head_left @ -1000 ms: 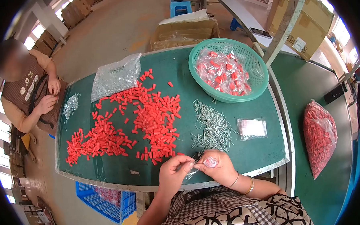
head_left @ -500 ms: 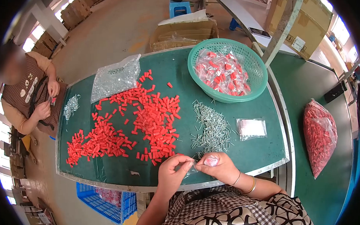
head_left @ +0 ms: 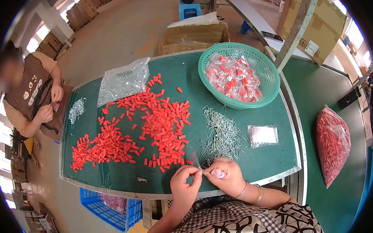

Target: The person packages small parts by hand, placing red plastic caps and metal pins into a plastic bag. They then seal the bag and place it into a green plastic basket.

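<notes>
One co-worker (head_left: 29, 92), at the far left, holds a small red thing (head_left: 56, 106); a second ago no red showed there. Just right of that person, a silvery heap (head_left: 77, 111) lies on the green counter (head_left: 276, 160). Next comes a spread of red pieces (head_left: 102, 145), with a blue crate (head_left: 111, 209) below the counter's near edge and a large clear bag (head_left: 122, 79) behind. The red spread joins a thicker heap of red pieces (head_left: 166, 130) further right.

At the near edge, the left hand (head_left: 185, 186) is pinched, thumb and forefinger closed on a piece of clear film (head_left: 196, 159). That film hung below the fingertips a moment ago; now it stands above them, which suggests it has been turned about between the fingers. Whether anything is inside it is too small to tell. The right hand (head_left: 230, 177) meets the left at the fingertips and has its fingers curled round a pinkish-white roll (head_left: 217, 173). Metal pins (head_left: 220, 133) lie just beyond both hands, then a green basket (head_left: 246, 104) of filled packets (head_left: 235, 79), a flat packet (head_left: 263, 136) and, rightmost, a bulging red bag (head_left: 333, 147)
</notes>
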